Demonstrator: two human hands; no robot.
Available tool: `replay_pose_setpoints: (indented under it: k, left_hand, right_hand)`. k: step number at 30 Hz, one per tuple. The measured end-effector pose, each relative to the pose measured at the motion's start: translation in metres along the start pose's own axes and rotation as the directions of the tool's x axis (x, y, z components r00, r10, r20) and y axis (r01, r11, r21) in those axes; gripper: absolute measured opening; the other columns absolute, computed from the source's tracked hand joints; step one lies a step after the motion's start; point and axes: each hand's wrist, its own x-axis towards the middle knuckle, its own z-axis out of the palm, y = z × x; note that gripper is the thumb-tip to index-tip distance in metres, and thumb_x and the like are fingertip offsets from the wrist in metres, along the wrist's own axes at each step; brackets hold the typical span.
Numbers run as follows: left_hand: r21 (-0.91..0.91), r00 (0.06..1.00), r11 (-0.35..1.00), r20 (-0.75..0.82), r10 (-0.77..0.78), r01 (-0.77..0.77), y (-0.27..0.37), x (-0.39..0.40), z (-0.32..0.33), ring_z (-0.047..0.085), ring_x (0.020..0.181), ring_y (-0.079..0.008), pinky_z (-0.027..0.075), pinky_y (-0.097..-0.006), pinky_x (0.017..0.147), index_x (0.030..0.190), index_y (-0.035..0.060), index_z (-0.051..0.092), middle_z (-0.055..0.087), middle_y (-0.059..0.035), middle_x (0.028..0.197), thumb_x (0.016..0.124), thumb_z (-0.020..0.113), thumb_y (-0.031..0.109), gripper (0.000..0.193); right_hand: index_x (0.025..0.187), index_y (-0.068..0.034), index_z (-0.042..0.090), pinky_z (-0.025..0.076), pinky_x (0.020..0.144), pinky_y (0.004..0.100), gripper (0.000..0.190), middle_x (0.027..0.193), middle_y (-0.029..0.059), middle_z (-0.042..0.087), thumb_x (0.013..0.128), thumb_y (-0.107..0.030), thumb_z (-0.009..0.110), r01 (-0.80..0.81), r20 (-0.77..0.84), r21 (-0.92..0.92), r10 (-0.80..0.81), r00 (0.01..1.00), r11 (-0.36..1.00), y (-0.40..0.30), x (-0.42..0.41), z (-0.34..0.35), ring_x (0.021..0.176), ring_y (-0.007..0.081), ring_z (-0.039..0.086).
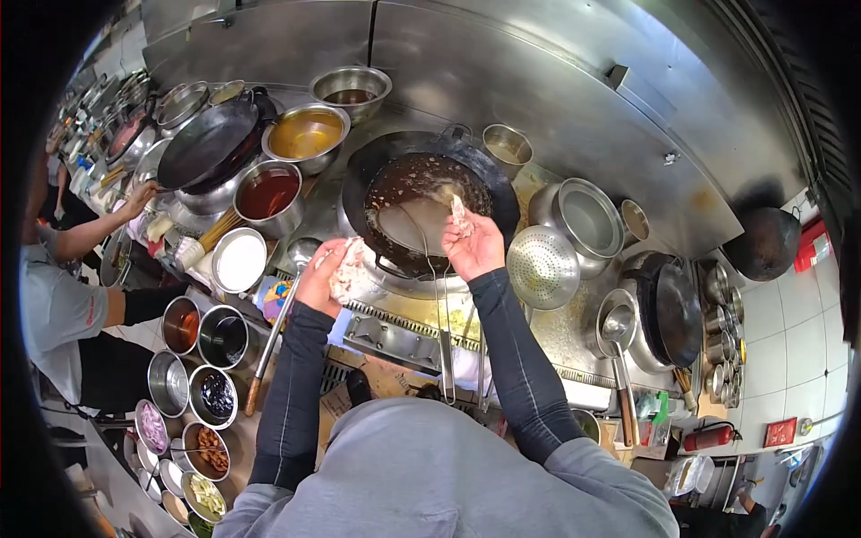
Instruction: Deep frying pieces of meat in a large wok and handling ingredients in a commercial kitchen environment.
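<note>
My left hand (323,279) holds a clump of pale, pinkish raw meat (347,270) near the front left rim of a large black wok (363,165). Over the wok's front right part, my right hand (473,245) grips a smaller piece of the same meat (459,212) between thumb and fingers. Dark liquid, perhaps oil, lies in the wok, with bubbles and small bits on it. A wire-rimmed skimmer (424,232) rests in the wok, its long handle pointing towards me between my forearms.
Pots of red liquid (269,193) and white powder (239,260), and a ladle (272,336), are at left. A perforated strainer (543,267), a metal pot (590,218) and another ladle (620,326) are at right. A co-worker (74,309) stands at far left, one hand on a wok's handle.
</note>
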Motion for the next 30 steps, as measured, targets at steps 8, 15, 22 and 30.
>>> replay_pose_setpoints:
  k: [8, 15, 22, 30]
  left_hand:
    - [-0.014, 1.000, 1.000, -0.022, 0.004, -0.004, -0.011, -0.007, -0.016, 0.061, 0.085, -0.0193, 0.051, -0.0353, 0.072, 0.111, 0.0042, 0.051, 0.061, -0.0078, 0.098, 0.092, 0.049, 0.023, 0.027]
    - [-0.150, 0.992, 0.988, -0.115, -0.054, 0.037, -0.004, -0.025, -0.038, 0.063, 0.073, -0.0236, 0.052, -0.0351, 0.060, 0.112, 0.0071, 0.053, 0.064, -0.0097, 0.093, 0.091, 0.049, 0.031, 0.032]
    - [-0.225, 0.994, 0.968, 0.045, -0.104, 0.112, -0.014, -0.026, -0.019, 0.063, 0.080, -0.0269, 0.054, -0.0379, 0.062, 0.115, 0.0051, 0.051, 0.061, -0.0121, 0.105, 0.088, 0.049, 0.028, 0.035]
    - [0.031, 0.989, 0.992, -0.084, 0.124, -0.121, -0.014, -0.038, 0.003, 0.058, 0.099, -0.0198, 0.049, -0.0357, 0.085, 0.126, 0.0035, 0.043, 0.057, -0.0089, 0.112, 0.086, 0.054, 0.004, 0.042]
  right_hand:
    - [0.073, -0.015, 0.040, 0.024, 0.041, 0.0233, 0.034, 0.060, 0.0009, 0.034, 0.096, -0.041, 0.040, 0.089, -0.037, -0.209, -0.099, 0.994, 0.974, -0.020, 0.014, -0.012, 0.046, 0.0099, 0.027]
    - [0.106, -0.013, 0.055, 0.041, 0.058, 0.0245, 0.024, 0.074, 0.0015, 0.057, 0.093, -0.030, 0.045, 0.087, -0.028, -0.851, -0.209, 0.977, 0.518, 0.004, 0.045, 0.014, 0.062, 0.0110, 0.050]
    - [0.089, -0.007, 0.065, 0.049, 0.068, 0.0309, 0.015, 0.078, 0.0114, 0.067, 0.076, -0.015, 0.064, 0.161, 0.389, -0.806, -0.306, 0.869, -0.570, -0.025, 0.109, -0.049, 0.070, 0.0211, 0.064]
    - [0.090, -0.004, 0.063, 0.048, 0.060, 0.0341, 0.027, 0.068, 0.0119, 0.062, 0.077, -0.028, 0.067, 0.312, 0.283, -0.925, 0.152, 0.947, -0.218, 0.066, -0.022, 0.070, 0.064, 0.0256, 0.061]
